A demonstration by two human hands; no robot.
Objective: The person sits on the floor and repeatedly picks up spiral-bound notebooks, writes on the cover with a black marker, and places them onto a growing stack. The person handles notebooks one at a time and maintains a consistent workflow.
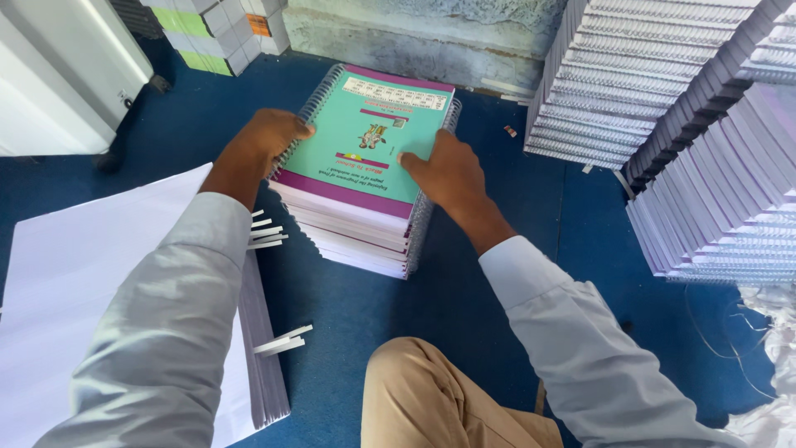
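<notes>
Blue floor (pixel 199 124). Stack of white sheets (pixel 75 274) with paper tabs, left. Leaning rows of spiral-bound books (pixel 663 83) right; more stacked books (pixel 207 33) far left.

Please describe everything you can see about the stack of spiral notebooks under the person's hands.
The stack of spiral notebooks stands on the blue floor in front of the person's knee. The top cover is teal with purple bands and a small picture in the middle. Below it lie many white page blocks with thin purple covers between them. Wire spirals run down both long sides. The pile looks fairly even. The left hand grips its left edge, and the right hand rests on the top cover near its right edge.
</notes>
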